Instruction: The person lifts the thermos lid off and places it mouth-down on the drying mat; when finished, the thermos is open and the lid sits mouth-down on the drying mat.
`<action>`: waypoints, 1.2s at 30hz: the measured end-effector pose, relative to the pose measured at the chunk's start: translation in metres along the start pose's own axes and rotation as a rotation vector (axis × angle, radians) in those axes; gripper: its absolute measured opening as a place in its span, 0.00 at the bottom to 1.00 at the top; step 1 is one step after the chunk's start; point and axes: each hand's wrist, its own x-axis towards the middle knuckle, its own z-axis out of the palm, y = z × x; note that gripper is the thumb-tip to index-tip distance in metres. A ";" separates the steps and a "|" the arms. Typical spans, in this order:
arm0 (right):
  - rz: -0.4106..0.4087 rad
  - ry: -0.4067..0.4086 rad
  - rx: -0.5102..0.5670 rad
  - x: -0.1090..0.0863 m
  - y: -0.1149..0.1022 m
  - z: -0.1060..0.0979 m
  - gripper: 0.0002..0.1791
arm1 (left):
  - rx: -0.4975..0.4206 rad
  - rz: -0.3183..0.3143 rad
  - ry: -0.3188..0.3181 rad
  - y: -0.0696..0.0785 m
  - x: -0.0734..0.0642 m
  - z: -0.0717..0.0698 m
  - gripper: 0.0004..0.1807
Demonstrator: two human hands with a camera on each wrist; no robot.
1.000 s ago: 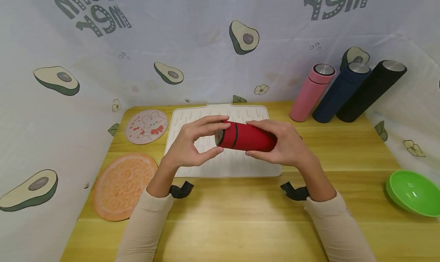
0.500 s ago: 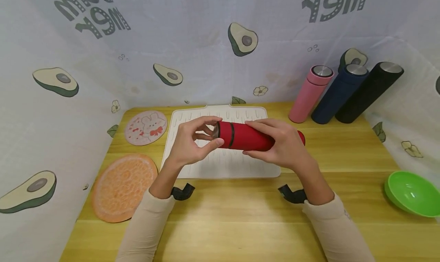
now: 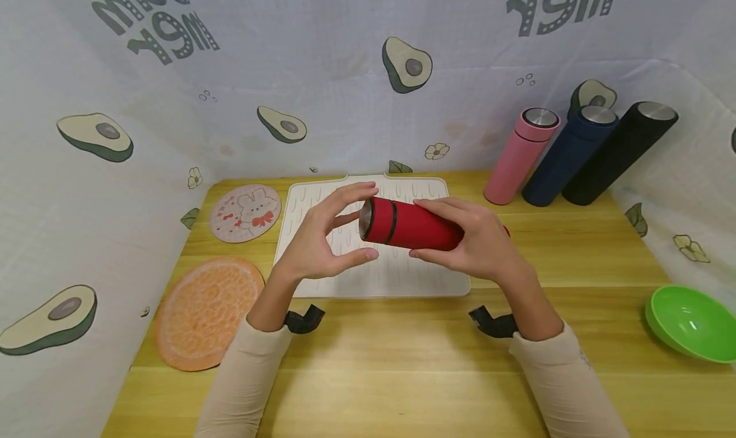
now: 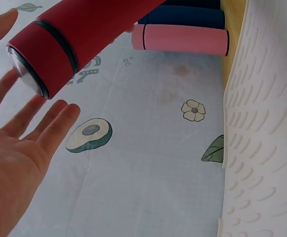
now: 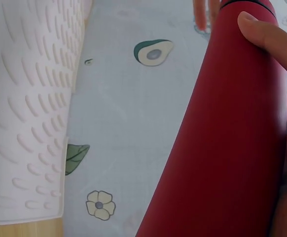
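Observation:
A red thermos bottle (image 3: 425, 226) lies nearly level in the air over a white ridged mat, its capped end toward the left. My right hand (image 3: 480, 240) grips its body, thumb below and fingers over the top; the right wrist view shows the thumb along the red wall (image 5: 222, 123). My left hand (image 3: 319, 240) is spread around the cap end, thumb and fingers apart. In the left wrist view its relaxed fingers (image 4: 54, 128) are beside the silver cap top (image 4: 25, 71). A black ring (image 3: 392, 223) marks the seam between cap and body.
The white mat (image 3: 374, 281) lies at the table's back middle. Pink (image 3: 520, 160), blue (image 3: 569, 157) and black (image 3: 620, 154) thermos bottles stand at the back right. A green bowl (image 3: 692, 323) is at right. A rabbit coaster (image 3: 244, 213) and an orange round mat (image 3: 209, 313) lie left.
Half a second ago my left fingers were around the bottle's cap; now they have spread off it. The bottle's cap end has tipped slightly upward. My right hand keeps its grip.

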 end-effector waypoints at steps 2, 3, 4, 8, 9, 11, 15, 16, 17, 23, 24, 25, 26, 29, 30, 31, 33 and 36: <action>0.007 -0.018 -0.003 -0.001 0.000 -0.001 0.43 | -0.018 0.032 -0.040 0.000 0.000 -0.001 0.42; 0.010 -0.026 -0.006 -0.001 0.000 -0.002 0.43 | -0.026 0.046 -0.057 0.001 0.000 -0.001 0.40; 0.012 -0.034 -0.004 -0.001 -0.001 -0.002 0.44 | -0.037 0.055 -0.070 0.001 0.000 -0.002 0.38; 0.019 -0.051 0.010 -0.001 -0.002 -0.004 0.44 | -0.069 0.064 -0.089 0.001 0.000 -0.003 0.32; 0.021 -0.053 0.011 -0.001 -0.002 -0.003 0.44 | -0.079 0.060 -0.091 0.001 -0.001 -0.002 0.31; 0.023 -0.052 0.009 -0.001 -0.003 -0.003 0.44 | -0.096 0.046 -0.089 0.001 -0.001 -0.003 0.32; 0.012 -0.040 -0.008 -0.001 -0.002 -0.001 0.43 | -0.105 0.001 -0.068 0.001 -0.002 -0.003 0.33; 0.008 -0.037 -0.013 -0.001 -0.002 0.000 0.43 | -0.105 -0.013 -0.058 0.001 -0.002 -0.003 0.34; 0.004 -0.033 -0.018 -0.001 -0.002 0.000 0.43 | -0.104 -0.029 -0.048 0.000 -0.002 -0.003 0.34; 0.003 -0.021 -0.037 0.000 -0.004 0.003 0.43 | -0.095 -0.128 0.023 -0.001 -0.002 -0.003 0.32; 0.005 -0.022 -0.039 0.000 -0.004 0.003 0.43 | -0.090 -0.144 0.034 -0.001 -0.002 -0.002 0.31; 0.007 -0.021 -0.042 0.000 -0.004 0.003 0.42 | -0.085 -0.159 0.045 -0.002 -0.002 -0.002 0.31; 0.008 -0.021 -0.046 0.000 -0.004 0.004 0.42 | -0.076 -0.175 0.054 -0.002 -0.002 -0.002 0.30; 0.009 -0.020 -0.060 0.000 -0.004 0.005 0.42 | -0.034 -0.227 0.083 -0.002 -0.002 -0.001 0.26; 0.007 -0.018 -0.065 0.000 -0.004 0.006 0.42 | -0.021 -0.244 0.093 -0.002 -0.002 -0.001 0.25; 0.005 -0.016 -0.071 0.001 -0.004 0.006 0.42 | -0.008 -0.260 0.099 -0.002 -0.002 -0.001 0.24; 0.002 -0.012 -0.078 0.001 -0.004 0.007 0.42 | 0.013 -0.289 0.105 -0.003 -0.002 0.000 0.22; 0.005 -0.010 -0.078 0.001 -0.004 0.007 0.42 | 0.017 -0.281 0.081 -0.005 -0.002 0.000 0.24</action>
